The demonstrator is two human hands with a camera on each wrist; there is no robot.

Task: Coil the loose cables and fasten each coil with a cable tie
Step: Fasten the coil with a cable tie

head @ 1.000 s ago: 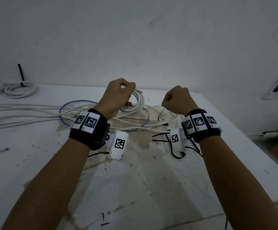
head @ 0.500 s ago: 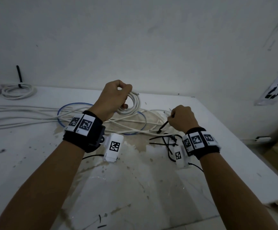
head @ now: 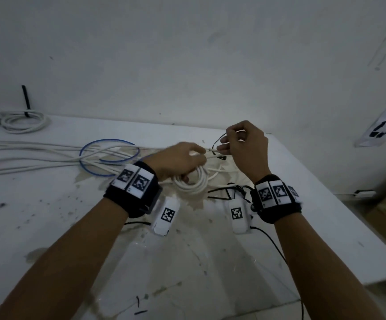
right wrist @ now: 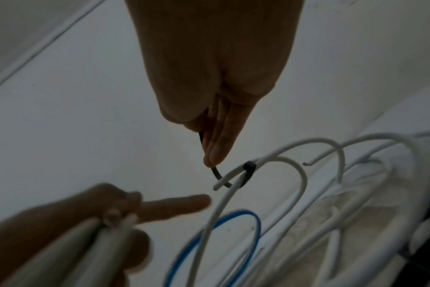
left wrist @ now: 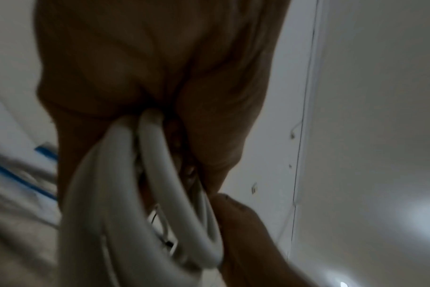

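My left hand grips a white cable coil that hangs below it over the table; the left wrist view shows the coil running through the curled fingers. In the right wrist view the left index finger points out straight. Just right of it, my right hand pinches a black cable tie between thumb and fingers. The right wrist view shows the tie bending down to its head, which sits against two thin white cable strands.
Several loose black ties lie on the white table below my right wrist. Long white cables and a blue cable loop spread to the left. Tied white coils sit at the back left. The table edge runs along the right.
My right hand has risen from the loose ties with one tie pinched and moved toward the back. My left hand has lowered the coil and swung right to meet it.
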